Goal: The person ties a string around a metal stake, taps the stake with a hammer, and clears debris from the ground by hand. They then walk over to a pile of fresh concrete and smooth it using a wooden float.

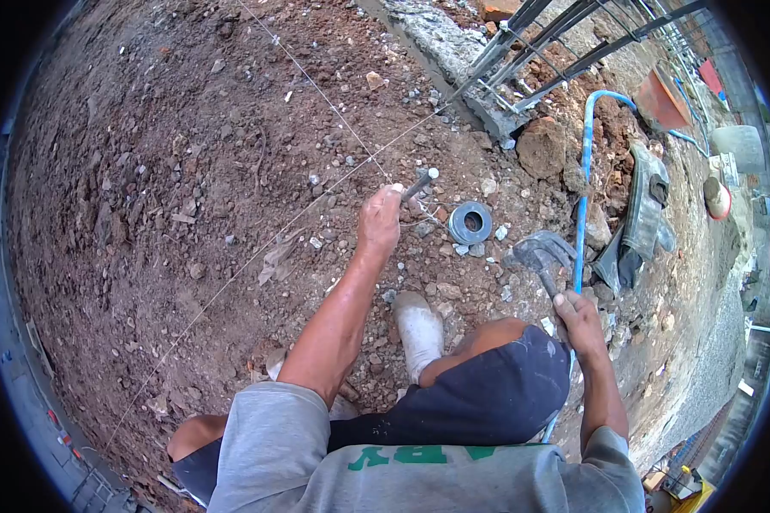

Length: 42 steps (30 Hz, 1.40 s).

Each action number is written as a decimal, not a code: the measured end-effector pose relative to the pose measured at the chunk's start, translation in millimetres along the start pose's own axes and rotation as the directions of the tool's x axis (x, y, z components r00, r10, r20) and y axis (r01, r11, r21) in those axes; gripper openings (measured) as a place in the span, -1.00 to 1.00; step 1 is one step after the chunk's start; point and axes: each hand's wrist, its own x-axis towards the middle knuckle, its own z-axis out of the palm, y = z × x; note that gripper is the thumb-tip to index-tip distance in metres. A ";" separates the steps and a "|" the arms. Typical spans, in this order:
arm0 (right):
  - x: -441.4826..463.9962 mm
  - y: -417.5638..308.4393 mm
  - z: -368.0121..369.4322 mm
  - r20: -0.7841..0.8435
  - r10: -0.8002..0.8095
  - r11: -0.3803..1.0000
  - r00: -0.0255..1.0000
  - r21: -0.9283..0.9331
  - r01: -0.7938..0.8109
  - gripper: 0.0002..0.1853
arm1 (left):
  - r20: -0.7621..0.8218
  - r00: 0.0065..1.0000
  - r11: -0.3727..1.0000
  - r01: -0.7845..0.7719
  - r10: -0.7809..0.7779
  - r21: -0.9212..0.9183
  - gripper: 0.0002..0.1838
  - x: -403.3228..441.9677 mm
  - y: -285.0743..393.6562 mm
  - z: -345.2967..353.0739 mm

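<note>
My left hand (380,218) is closed near a short metal stake (420,184), its fingers at the stake's lower end where white strings (342,177) meet. To the right of it a grey ring-shaped roll (470,223) lies on the soil. My right hand (580,318) grips the handle of a claw hammer (542,251), whose metal head points away from me beside the roll. The fingers of both hands are wrapped or pressed together.
Steel rebar (522,51) rises from a concrete footing (488,111) at the top right. A blue hose (585,162) runs down past my right hand. Dark cloth (642,214), a large rock (541,147) and an orange container (661,101) lie beyond. Strings cross the rocky soil.
</note>
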 end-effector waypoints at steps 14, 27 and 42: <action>-4.5 -151.7 40.7 0.101 -0.784 0.571 0.613 -0.270 0.775 -0.64 | -0.117 0.967 0.970 -0.211 0.225 0.125 -0.55 1.0 -22.7 3.8; -7.9 -144.0 35.9 0.033 -0.905 0.370 0.424 -0.429 0.824 -0.65 | -0.151 0.984 0.990 -0.074 0.093 0.122 -0.54 1.8 -22.9 10.3; 2.1 -132.3 41.1 -0.068 -0.927 0.374 0.369 -0.225 0.900 -0.49 | -0.140 0.990 0.986 -0.005 0.029 0.166 -0.52 -0.3 -17.6 13.9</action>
